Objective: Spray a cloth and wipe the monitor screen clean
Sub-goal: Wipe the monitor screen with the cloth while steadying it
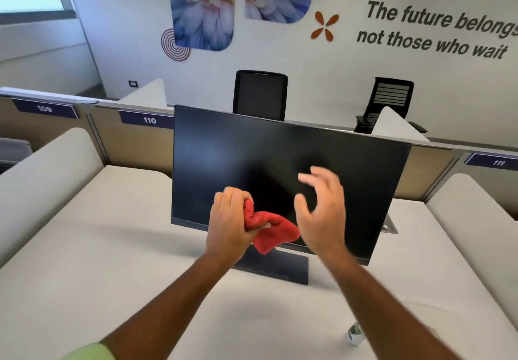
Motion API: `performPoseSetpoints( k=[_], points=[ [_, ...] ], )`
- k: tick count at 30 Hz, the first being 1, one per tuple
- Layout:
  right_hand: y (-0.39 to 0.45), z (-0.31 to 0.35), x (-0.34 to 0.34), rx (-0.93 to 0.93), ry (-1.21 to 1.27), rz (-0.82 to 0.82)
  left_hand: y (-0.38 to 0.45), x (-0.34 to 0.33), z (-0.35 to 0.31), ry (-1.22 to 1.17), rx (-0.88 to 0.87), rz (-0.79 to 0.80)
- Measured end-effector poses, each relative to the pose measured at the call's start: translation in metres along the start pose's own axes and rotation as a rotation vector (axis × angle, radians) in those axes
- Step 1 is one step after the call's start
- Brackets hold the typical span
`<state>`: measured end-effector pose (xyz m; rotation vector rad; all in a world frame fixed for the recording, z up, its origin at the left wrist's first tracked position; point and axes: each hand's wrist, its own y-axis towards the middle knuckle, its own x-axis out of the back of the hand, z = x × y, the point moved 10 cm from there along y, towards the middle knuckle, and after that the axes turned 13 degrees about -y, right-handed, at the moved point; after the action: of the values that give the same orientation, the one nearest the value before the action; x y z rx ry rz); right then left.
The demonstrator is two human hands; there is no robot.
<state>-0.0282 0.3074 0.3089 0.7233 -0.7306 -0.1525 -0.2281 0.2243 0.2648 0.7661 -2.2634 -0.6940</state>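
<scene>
Our left hand bunches the red microfibre cloth before the black flat monitor screen; our right hand beside it hovers empty, fingers spread (blurred, perhaps reaching over). We judge wiping comes next.

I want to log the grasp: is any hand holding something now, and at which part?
The left hand grips the red cloth by its bunched upper end; the rest hangs free. The right hand holds nothing, fingers loosely spread.

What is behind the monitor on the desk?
Behind the monitor a grey partition runs across, and past it two black office chairs stand at the wall. The screen covers the partition's middle and the first chair's lower part, so these cannot be seen.
</scene>
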Motion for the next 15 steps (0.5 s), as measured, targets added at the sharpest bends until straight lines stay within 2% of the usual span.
performPoseSetpoints(
  k=[1, 3, 5, 6, 7, 8, 10, 15],
  points=[
    [-0.026, -0.012, -0.003, -0.169, 0.061, -0.008, 0.001, 0.012, -0.005, -0.005, -0.048, -0.041],
    [-0.088, -0.045, -0.015, -0.627, 0.225, 0.005, -0.004, 0.030, -0.014, 0.043, -0.150, -0.105],
    [-0.161, -0.052, -0.049, -1.170, 0.526, 0.188, -0.015, 0.040, -0.020, 0.092, -0.231, -0.144],
    [-0.189, -0.036, -0.071, -1.366, 0.751, 0.324, -0.022, 0.042, -0.022, 0.093, -0.259, -0.149],
    [-0.203, -0.014, -0.089, -1.466, 1.000, 0.437, -0.028, 0.040, -0.024, 0.084, -0.278, -0.141],
    [-0.204, 0.007, -0.100, -1.466, 1.221, 0.497, -0.035, 0.037, -0.025, 0.066, -0.288, -0.119],
    [-0.187, 0.022, -0.109, -1.376, 1.418, 0.468, -0.049, 0.028, -0.027, 0.020, -0.298, -0.040],
    [-0.161, 0.007, -0.116, -1.308, 1.330, 0.263, -0.078, 0.016, -0.008, -0.031, -0.264, 0.349]
  ],
)
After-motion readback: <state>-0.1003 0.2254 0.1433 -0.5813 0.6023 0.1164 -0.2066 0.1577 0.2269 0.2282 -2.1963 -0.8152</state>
